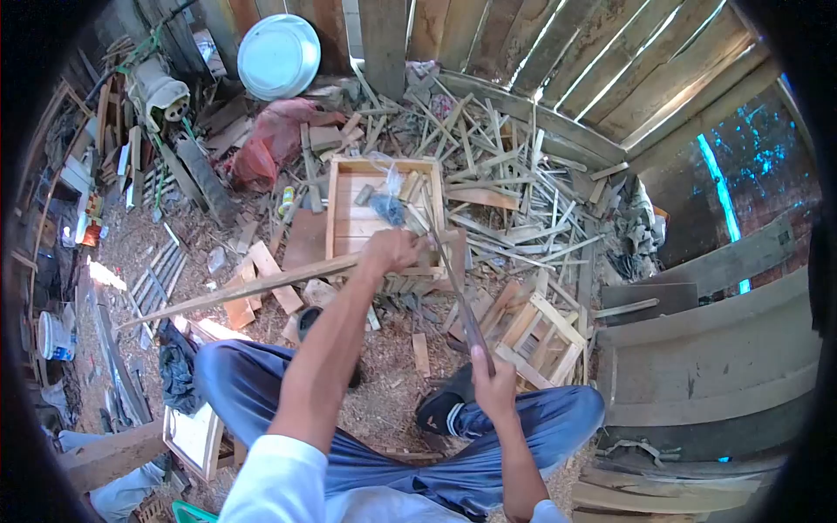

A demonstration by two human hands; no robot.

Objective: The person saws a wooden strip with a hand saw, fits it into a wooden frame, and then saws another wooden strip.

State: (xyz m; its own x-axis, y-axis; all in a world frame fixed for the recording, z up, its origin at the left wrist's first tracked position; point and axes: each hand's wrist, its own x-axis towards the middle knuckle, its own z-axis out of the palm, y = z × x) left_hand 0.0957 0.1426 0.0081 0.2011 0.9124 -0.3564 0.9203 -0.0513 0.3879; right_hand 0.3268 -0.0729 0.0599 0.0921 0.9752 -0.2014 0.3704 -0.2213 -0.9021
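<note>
My left hand [392,251] is closed over one end of a long wooden strip [253,286], pressing it at the near edge of a shallow wooden box [333,205]. The strip slants down to the left, past my knee. My right hand [494,383] is wrapped around the handle of a hand saw [464,309]. Its long narrow blade, seen nearly edge-on, points away from me, and its far part crosses close to the right of my left hand. Inside the box lie a clear plastic bag with a bluish bundle [387,209] and small wood blocks [364,194].
Loose wood strips [532,205] are heaped beyond and right of the box. A small wooden frame [558,336] lies by my right knee. A red plastic bag [272,144] and a pale round basin [279,57] are at the back left. Plank walls [602,70] stand behind.
</note>
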